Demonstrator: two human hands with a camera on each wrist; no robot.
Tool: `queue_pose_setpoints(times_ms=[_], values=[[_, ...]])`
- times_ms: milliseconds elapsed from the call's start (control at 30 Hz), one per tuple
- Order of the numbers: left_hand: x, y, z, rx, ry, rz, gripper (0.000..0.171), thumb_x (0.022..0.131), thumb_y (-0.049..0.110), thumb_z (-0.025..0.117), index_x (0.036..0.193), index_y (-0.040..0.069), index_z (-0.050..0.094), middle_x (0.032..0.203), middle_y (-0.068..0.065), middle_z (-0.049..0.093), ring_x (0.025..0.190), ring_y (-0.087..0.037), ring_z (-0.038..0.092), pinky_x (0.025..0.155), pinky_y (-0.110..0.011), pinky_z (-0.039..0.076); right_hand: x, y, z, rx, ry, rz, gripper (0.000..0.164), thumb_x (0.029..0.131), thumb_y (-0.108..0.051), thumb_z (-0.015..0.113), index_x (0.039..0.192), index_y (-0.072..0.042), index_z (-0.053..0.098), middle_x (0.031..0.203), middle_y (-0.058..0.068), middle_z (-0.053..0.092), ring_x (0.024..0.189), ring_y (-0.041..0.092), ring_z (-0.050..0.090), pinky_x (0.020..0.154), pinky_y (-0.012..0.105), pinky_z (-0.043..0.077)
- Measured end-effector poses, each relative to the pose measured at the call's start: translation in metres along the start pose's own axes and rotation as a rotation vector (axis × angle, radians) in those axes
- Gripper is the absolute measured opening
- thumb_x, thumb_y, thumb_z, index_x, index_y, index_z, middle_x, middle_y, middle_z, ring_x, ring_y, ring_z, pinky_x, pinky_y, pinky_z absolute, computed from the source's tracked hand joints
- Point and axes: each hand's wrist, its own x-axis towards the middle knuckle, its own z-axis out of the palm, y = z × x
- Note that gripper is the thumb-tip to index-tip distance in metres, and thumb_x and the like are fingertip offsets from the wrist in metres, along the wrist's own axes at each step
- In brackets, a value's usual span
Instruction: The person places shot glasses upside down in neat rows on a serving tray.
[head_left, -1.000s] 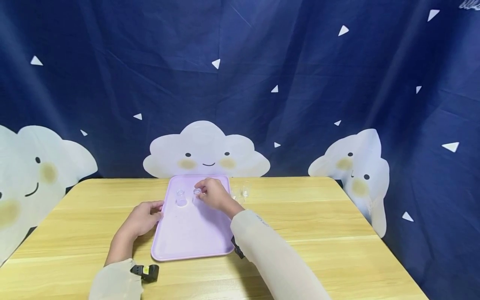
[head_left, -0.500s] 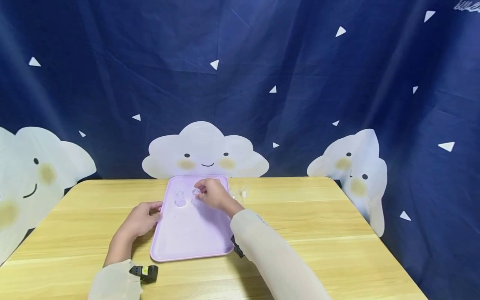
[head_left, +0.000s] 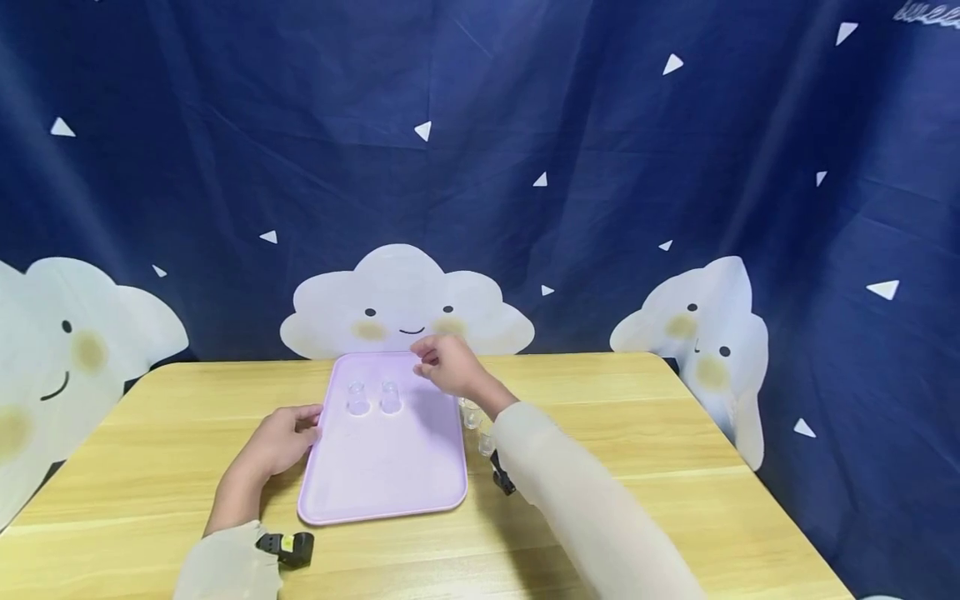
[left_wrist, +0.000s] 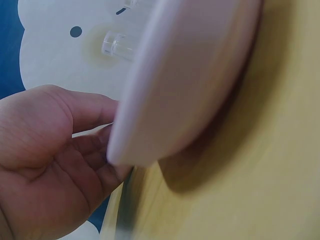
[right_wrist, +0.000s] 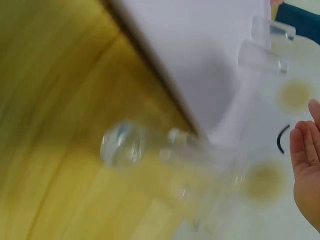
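A pale purple tray lies on the wooden table. Two small clear bottles stand side by side in its far left part; one bottle also shows past the rim in the left wrist view. My left hand grips the tray's left edge, thumb at the rim and fingers beneath it. My right hand hovers over the tray's far right corner with relaxed fingers and holds nothing. In the right wrist view its fingers appear at the right edge, away from the bottles.
More clear bottles stand on the table just right of the tray, partly hidden by my right forearm. They are blurred in the right wrist view. A dark blue curtain with clouds hangs behind the table.
My right hand has let go of the second bottle, which now stands beside the first, and has moved right and away. The left hand stays at the tray's edge.
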Motion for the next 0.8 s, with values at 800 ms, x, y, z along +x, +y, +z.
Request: queue_pose_setpoints(times_ms=[800], values=[[-0.002, -0.001, 0.001, -0.003, 0.002, -0.006, 0.044, 0.099, 0.004, 0.057, 0.139, -0.014, 0.053, 0.126, -0.029, 0.065, 0.121, -0.049, 0.058, 0.103, -0.064, 0.046, -0.032, 0.079, -0.066, -0.092, 0.069, 0.055, 0.045, 0.087, -0.006, 0.078, 0.13, 0.004, 0.065, 0.123, 0.021, 0.068, 0.113, 0.036, 0.065, 0.101, 0.043, 0.053]])
